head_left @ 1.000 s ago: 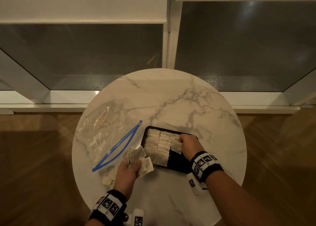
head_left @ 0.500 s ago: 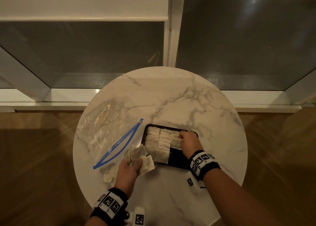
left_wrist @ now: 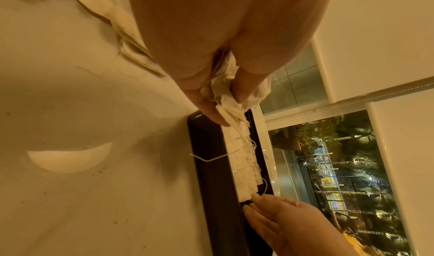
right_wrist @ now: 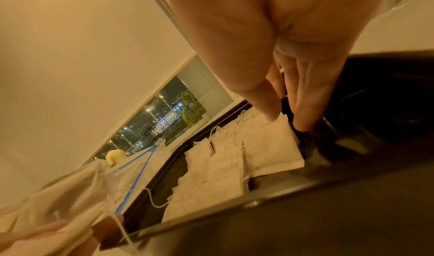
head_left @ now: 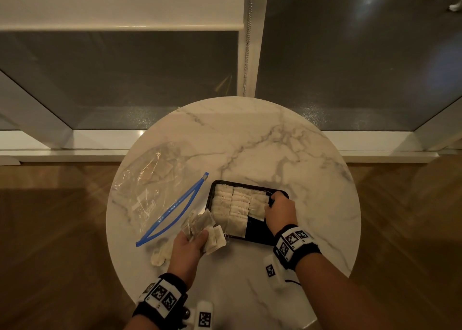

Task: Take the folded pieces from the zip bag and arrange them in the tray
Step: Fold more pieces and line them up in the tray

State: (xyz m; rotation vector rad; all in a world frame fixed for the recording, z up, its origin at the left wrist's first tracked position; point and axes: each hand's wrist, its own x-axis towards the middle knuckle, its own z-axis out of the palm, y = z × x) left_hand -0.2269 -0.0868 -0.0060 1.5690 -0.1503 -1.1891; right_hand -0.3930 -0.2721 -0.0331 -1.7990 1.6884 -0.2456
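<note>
A black tray (head_left: 256, 238) on the round marble table holds pale folded pieces (head_left: 231, 204) in three rows. My right hand (head_left: 271, 202) is at the tray's far right. Its thumb tip rests on the upper end of the right row's top piece (right_wrist: 270, 145), which lies flat, and its fingers (right_wrist: 303, 100) reach straight to the tray floor beside it. My left hand (head_left: 200, 232) grips a bunch of folded pieces (head_left: 200, 223) just left of the tray. The clear zip bag (head_left: 150, 179) with a blue zip lies open at the left with a few pieces inside.
A few loose pieces (head_left: 160, 254) lie on the table beside my left wrist. The table (head_left: 250, 142) is bare marble beyond the tray and at the right. Past its far edge is a window sill, with wood floor on both sides.
My right hand has moved from the middle of the tray toward its far right with a piece, which now lies flat in the right row. The left hand has stayed put with its bunch.
</note>
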